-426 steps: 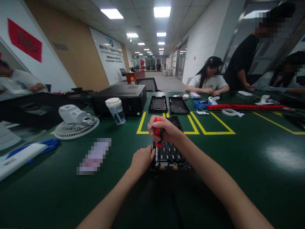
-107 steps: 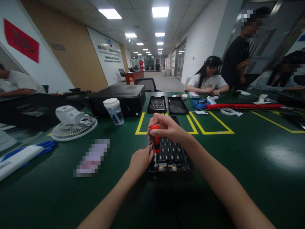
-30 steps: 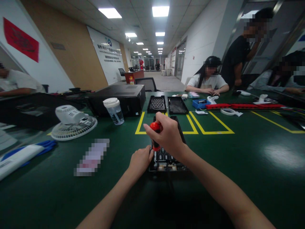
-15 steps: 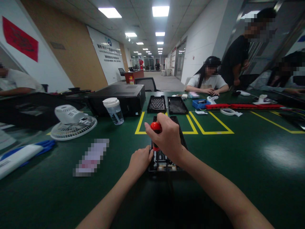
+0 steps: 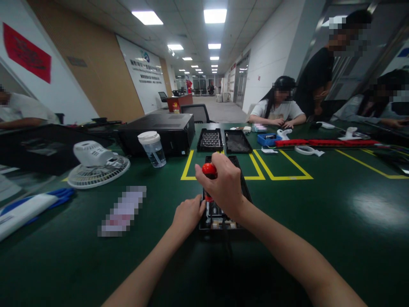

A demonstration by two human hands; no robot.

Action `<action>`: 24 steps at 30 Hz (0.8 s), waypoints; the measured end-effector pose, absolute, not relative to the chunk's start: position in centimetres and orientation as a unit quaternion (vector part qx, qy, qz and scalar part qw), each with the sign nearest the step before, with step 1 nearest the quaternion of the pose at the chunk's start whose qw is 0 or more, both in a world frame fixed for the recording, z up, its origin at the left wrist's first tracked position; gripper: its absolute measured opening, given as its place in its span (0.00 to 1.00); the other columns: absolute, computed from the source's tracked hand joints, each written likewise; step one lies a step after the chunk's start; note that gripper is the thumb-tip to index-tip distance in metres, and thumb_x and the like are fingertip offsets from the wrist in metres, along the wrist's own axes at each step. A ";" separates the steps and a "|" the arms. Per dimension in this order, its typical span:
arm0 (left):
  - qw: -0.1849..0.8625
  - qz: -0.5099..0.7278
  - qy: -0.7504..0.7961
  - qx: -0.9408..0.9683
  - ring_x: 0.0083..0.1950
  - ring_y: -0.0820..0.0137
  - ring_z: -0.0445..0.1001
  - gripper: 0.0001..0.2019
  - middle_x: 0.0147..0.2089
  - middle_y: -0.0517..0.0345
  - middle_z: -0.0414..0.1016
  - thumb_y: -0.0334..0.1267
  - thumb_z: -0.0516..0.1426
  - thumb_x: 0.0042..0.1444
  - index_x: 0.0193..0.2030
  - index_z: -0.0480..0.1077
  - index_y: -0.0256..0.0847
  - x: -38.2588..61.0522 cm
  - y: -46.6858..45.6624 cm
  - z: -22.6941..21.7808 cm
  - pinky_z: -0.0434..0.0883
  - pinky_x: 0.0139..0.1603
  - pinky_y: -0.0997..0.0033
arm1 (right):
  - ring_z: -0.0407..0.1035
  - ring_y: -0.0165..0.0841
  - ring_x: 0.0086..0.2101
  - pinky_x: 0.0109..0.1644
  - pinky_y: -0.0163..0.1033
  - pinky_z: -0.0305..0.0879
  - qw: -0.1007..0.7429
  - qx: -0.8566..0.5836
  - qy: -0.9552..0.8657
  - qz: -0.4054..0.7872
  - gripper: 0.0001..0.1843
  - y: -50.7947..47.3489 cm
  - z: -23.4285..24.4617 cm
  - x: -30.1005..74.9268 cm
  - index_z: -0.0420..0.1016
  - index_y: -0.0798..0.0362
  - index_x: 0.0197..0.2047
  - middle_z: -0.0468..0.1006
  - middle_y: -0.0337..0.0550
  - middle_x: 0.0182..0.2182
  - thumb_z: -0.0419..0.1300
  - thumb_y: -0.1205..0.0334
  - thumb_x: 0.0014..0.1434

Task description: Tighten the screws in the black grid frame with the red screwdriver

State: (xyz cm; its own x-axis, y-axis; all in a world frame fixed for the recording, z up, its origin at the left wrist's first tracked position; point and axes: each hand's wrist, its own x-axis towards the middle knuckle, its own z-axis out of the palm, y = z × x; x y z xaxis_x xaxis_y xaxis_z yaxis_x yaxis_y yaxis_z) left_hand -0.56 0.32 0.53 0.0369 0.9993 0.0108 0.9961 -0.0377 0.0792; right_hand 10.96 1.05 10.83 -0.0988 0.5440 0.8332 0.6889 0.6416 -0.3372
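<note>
My right hand (image 5: 225, 183) is closed round a screwdriver (image 5: 209, 169) with a red-and-black handle, held upright over an open black case (image 5: 246, 194). Electronic parts and a light strip show inside the case's near end. The screwdriver's tip is hard to make out among those parts. At the case's left edge, my left hand (image 5: 188, 215) grips the side, its fingers partly hidden behind the rim. A dark cable seems to run from the near end toward me.
Beyond the case are two black trays (image 5: 210, 140), one with small parts. A cup (image 5: 152, 148), a white fan (image 5: 99, 164) and a black computer case (image 5: 156, 132) stand left. Right lie a blue box (image 5: 268, 139) and red strips (image 5: 322, 143). Other people sit around.
Almost nothing differs. My right hand and the screwdriver have shifted very slightly; my left hand stays on the case's edge.
</note>
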 end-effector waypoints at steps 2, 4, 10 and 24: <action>0.032 0.024 0.697 0.716 0.36 0.66 0.72 0.18 0.35 0.52 0.73 0.47 0.38 0.57 0.39 0.64 0.41 -0.5 0.3 0.7 0.65 0.35 0.70 | 0.53 0.26 0.24 0.27 0.32 0.52 0.530 -0.415 -0.738 -0.048 0.10 1.0 10.8 11.0 0.56 0.54 0.24 0.58 0.37 0.22 0.50 0.58 0.52; 0.038 0.022 0.696 0.716 0.37 0.65 0.72 0.18 0.35 0.52 0.73 0.46 0.38 0.57 0.40 0.65 0.41 -0.4 0.2 0.9 0.65 0.35 0.70 | 0.53 0.26 0.24 0.28 0.33 0.52 0.535 -0.410 -0.738 -0.025 0.09 0.9 10.8 10.9 0.55 0.54 0.25 0.58 0.36 0.22 0.51 0.59 0.51; 0.048 0.017 0.700 0.712 0.38 0.65 0.72 0.18 0.36 0.52 0.73 0.46 0.39 0.57 0.40 0.65 0.40 -0.3 0.1 1.3 0.65 0.37 0.70 | 0.57 0.28 0.27 0.31 0.33 0.55 0.529 -0.387 -0.754 0.033 0.05 0.8 11.0 10.9 0.58 0.54 0.28 0.61 0.38 0.26 0.51 0.62 0.49; 0.030 0.032 0.697 0.716 0.37 0.65 0.72 0.16 0.35 0.53 0.73 0.44 0.39 0.57 0.40 0.63 0.42 -0.4 0.1 1.0 0.65 0.36 0.69 | 0.67 0.26 0.28 0.33 0.36 0.67 0.386 -0.111 -0.675 0.618 0.07 2.7 11.0 11.5 0.67 0.56 0.32 0.69 0.39 0.30 0.57 0.62 0.49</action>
State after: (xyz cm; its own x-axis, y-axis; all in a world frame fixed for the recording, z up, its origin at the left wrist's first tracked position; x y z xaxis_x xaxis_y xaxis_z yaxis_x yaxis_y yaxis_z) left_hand -0.37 0.06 1.01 0.0261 0.9997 0.0030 0.9958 -0.0262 0.0873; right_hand 11.47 2.72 11.01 -0.6768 0.6275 0.3850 -0.3279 0.2113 -0.9208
